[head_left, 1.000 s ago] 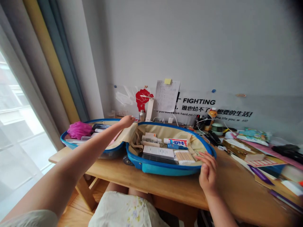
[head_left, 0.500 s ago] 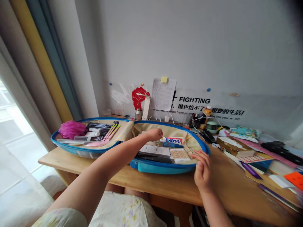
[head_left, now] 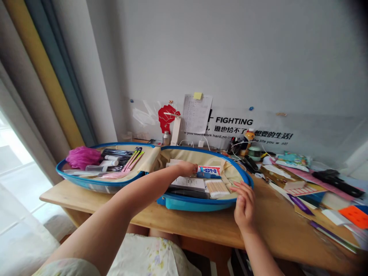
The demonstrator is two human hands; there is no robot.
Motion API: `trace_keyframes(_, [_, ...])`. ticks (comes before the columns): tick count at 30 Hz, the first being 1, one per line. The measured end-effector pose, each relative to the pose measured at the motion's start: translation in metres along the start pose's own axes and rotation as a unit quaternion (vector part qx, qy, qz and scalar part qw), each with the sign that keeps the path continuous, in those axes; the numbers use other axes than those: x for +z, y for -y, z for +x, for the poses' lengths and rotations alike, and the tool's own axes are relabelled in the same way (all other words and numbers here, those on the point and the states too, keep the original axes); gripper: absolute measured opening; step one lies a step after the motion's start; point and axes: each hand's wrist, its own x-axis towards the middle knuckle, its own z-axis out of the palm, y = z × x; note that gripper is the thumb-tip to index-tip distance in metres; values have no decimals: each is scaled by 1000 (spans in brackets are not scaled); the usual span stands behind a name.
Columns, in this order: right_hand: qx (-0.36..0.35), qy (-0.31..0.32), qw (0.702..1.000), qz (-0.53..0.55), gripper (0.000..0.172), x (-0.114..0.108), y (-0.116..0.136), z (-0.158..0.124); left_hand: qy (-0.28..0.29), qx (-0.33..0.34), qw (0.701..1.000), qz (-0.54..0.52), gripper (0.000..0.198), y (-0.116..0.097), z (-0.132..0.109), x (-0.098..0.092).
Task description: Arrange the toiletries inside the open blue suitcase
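A blue suitcase (head_left: 198,205) with beige lining lies open on a wooden desk. My left hand (head_left: 187,168) reaches into its right half, fingers closed and mostly hidden behind the hand; I cannot make out what they hold. Beside its fingertips lie a toothpaste box (head_left: 209,170) and a blue tube (head_left: 208,175). Nearer to me are a white printed packet (head_left: 189,183) and a pack of cotton swabs (head_left: 217,188). At the right front corner, my right hand (head_left: 244,201) has its fingers bent over the suitcase rim and its thumb on the outside.
The suitcase's left half holds a pink bath puff (head_left: 83,157), white tubes (head_left: 109,163), pink toothbrushes (head_left: 133,159) and dark packets. Papers, pens and a green-lidded jar (head_left: 254,153) crowd the desk's right side. A lamp (head_left: 176,131) stands by the wall; curtains hang at left.
My left hand has lowered slightly among the things in the suitcase, and its fingertips are now less visible. My right hand stays at the rim. The view has shifted slightly.
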Motion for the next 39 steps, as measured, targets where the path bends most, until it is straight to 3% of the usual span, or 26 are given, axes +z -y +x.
trace_keyframes(11, [-3,1,1000,-5,33,-1,0,0,-3,-34,999,31,29,-4,-1,-3])
trace_keyframes(19, [-4,4,1000,-7,33,-1,3,2,-13,-9,998,57,31,-1,-4,-3])
trace_keyframes(31, [2,-1,1000,-4,33,-1,2,1,51,31,994,91,29,-7,-5,-5])
trace_keyframes(39, [-2,2,1000,-7,32,-1,1,1,49,20,996,69,21,0,-3,-3])
